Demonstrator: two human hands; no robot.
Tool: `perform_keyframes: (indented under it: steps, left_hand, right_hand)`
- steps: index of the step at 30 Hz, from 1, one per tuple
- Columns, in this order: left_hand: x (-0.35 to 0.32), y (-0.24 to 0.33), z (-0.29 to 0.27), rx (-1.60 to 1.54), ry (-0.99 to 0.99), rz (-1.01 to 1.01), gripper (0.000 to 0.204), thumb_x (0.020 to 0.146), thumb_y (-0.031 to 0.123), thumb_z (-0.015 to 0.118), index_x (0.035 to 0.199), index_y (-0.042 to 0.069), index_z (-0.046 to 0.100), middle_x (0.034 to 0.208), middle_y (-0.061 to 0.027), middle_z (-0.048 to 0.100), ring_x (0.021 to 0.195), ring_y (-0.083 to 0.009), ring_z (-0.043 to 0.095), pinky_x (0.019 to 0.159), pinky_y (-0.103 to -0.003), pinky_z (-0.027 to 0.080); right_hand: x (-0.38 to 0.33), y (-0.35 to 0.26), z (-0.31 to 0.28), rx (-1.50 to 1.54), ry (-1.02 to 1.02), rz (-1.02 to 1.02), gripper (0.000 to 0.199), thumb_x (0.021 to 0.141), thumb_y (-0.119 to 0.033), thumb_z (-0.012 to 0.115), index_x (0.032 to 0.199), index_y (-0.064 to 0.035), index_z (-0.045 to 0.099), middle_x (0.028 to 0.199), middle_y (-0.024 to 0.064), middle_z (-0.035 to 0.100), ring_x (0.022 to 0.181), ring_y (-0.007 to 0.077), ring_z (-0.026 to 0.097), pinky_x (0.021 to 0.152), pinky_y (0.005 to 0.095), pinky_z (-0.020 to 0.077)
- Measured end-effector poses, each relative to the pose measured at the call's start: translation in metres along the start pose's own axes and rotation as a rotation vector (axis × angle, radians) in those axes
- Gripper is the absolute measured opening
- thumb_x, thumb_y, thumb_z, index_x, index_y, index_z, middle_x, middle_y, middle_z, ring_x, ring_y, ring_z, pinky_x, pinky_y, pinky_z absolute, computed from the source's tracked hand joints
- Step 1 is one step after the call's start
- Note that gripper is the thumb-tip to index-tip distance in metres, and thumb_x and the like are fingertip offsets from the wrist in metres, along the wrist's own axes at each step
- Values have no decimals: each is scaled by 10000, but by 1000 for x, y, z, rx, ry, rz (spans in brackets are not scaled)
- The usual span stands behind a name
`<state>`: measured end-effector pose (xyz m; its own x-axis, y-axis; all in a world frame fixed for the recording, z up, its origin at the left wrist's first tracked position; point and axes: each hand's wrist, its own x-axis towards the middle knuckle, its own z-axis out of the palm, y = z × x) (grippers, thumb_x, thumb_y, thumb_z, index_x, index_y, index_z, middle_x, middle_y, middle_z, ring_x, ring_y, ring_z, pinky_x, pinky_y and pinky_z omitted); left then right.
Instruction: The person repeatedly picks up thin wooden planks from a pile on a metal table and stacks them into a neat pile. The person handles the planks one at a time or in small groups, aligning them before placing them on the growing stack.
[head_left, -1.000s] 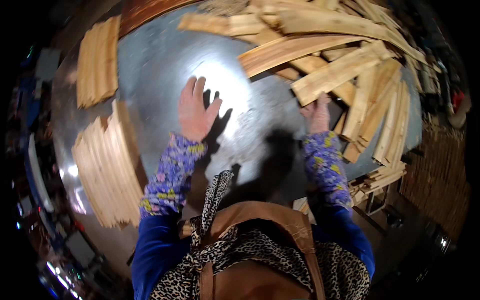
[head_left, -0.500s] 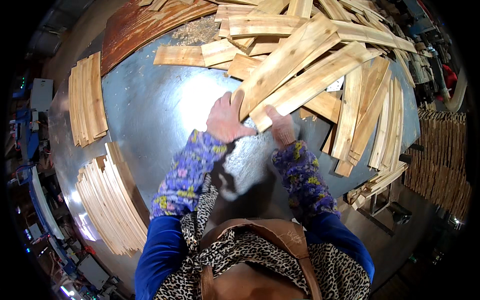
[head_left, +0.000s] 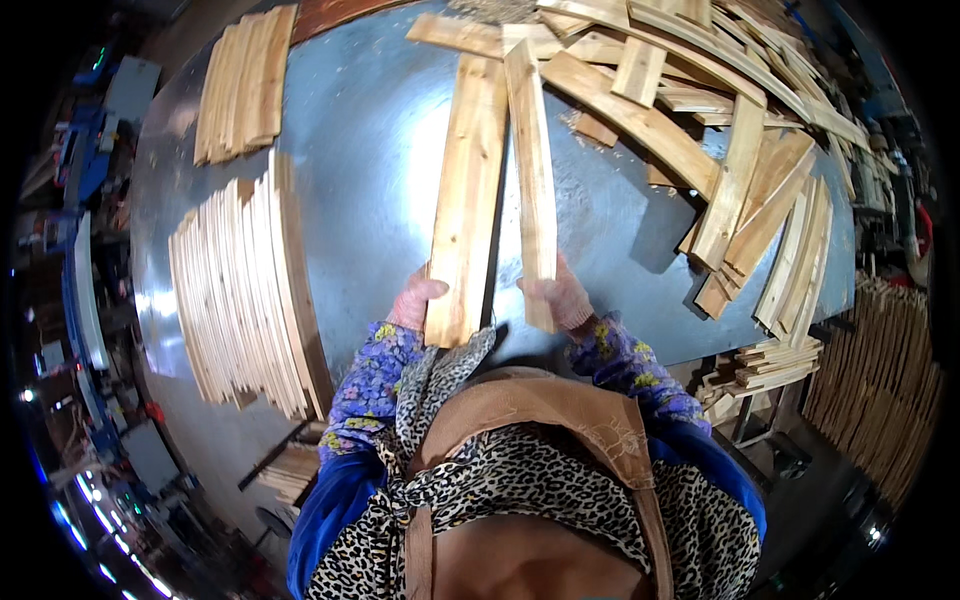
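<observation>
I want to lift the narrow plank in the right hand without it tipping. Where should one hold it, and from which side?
The narrow plank lies lengthwise away from the person on the metal table, its near end in the right hand. That end grip leaves most of its length beyond the hand. Probably better: grip farther up, near the middle, across the thin edges, coming from its free right side, since the wide plank lies close on its left.

Bright glare, perhaps overhead; warped edges.

Pale rough-sawn wooden slats, dull brushed metal tabletop, floral cloth sleeves, tan matt apron
</observation>
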<state>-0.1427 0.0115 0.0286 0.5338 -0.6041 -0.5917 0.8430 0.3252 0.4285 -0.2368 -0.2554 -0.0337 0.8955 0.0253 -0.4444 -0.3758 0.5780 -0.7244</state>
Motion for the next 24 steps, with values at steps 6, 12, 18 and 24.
perform_keyframes:
  steps: [6,12,18,24]
  left_hand:
    - [-31,-60,-28,-335,102,242,840,872,230,734,1625,-7,446,1424,-269,687,1205,-413,746,1067,-559,625]
    - [-62,-60,-88,-527,139,292,728,961,276,637,1590,-56,478,1417,-286,688,1219,-433,734,1101,-579,601]
    - [-120,-65,-136,-424,409,367,537,1065,346,563,1377,-83,653,1170,-219,784,1002,-335,789,898,-453,680]
    - [-203,-14,-141,282,522,493,590,1053,385,688,1463,-29,594,1141,-135,740,999,-188,728,874,-327,617]
  right_hand:
    - [9,28,75,-363,171,-135,790,985,-67,777,1633,25,334,1387,200,655,1235,269,672,1033,396,590]
    - [25,47,144,-164,-153,3,553,1070,-263,755,1466,54,536,1245,184,728,1134,241,723,950,375,622]
    - [50,149,202,-162,-266,208,632,1157,-561,527,1433,2,606,1211,127,739,1090,205,719,981,338,587]
    - [42,216,250,-373,-321,312,801,1130,-723,378,1553,-67,559,946,92,739,826,206,708,758,345,604]
